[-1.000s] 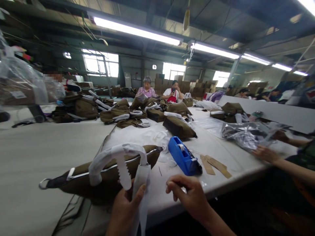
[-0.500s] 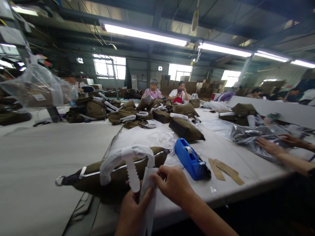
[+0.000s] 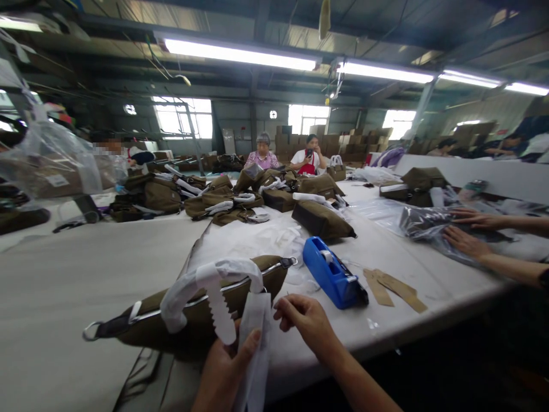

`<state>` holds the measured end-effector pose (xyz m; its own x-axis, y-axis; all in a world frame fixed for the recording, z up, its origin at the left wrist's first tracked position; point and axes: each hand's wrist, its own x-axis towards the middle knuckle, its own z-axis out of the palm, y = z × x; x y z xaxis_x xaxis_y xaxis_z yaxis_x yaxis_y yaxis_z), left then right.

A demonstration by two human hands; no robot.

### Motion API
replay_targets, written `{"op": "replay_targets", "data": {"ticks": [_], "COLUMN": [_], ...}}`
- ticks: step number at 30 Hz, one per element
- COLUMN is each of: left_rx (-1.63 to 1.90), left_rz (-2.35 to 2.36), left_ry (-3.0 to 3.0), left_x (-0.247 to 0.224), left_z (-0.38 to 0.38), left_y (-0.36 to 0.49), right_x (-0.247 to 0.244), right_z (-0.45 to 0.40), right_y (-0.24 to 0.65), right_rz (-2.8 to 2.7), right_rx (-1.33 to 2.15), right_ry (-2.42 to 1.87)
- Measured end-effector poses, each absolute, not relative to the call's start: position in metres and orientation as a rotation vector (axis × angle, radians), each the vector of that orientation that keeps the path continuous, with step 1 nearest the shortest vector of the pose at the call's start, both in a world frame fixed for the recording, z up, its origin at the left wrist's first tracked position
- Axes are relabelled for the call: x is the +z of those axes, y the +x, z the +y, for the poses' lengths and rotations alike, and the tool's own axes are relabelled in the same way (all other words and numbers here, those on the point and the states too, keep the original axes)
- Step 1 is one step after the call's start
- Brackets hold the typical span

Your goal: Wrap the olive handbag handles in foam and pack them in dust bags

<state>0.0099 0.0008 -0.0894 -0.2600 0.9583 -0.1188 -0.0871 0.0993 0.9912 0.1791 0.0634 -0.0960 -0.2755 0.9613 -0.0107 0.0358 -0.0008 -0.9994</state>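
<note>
An olive handbag point(image 3: 148, 329) with a silver zipper stands in front of me, its handle point(image 3: 182, 289) wrapped in white paper. From the handle hangs a white tab with a toothed edge point(image 3: 219, 312). My left hand point(image 3: 225, 366) is closed round a white paper-wrapped strip point(image 3: 257, 320) at the bag's near side, thumb on top. Just right of the strip, apart from it, my right hand point(image 3: 306, 320) has thumb and index finger pinched; whatever is between them is too small to make out. A blue tape dispenser point(image 3: 328, 274) stands beyond that hand.
Brown card strips point(image 3: 394, 286) lie right of the dispenser. White paper sheets point(image 3: 253, 240) and several olive bags point(image 3: 321, 217) are piled behind. At the right, a co-worker's hands point(image 3: 467, 237) press a clear plastic bag point(image 3: 429, 223). Two people sit across the table.
My right hand has come away from the paper-wrapped strip to the right. My left hand keeps hold of it. The co-worker's far hand has moved left onto the plastic bag.
</note>
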Motion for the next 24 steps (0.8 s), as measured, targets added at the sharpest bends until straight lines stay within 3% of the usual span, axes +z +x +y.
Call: {"op": "replay_targets", "data": {"ticks": [7,17,24], "left_rx": [1.316,1.268,1.366], "left_rz": [1.468,1.286,1.484], "left_ry": [0.886,0.844,0.922], "left_x": [-0.094,-0.079,-0.087], "left_z": [0.004,-0.001,0.001], "left_y": [0.012,0.021,0.033], "right_x": [-0.079,-0.118,-0.121], "right_z": [0.036,-0.01,-0.006], "right_y": [0.165,0.171,0.146], "right_rz": [-1.569,-1.434,-1.472], "right_rx": [1.361,1.536,1.265], "right_ry": [-0.843,-1.081,-1.117]}}
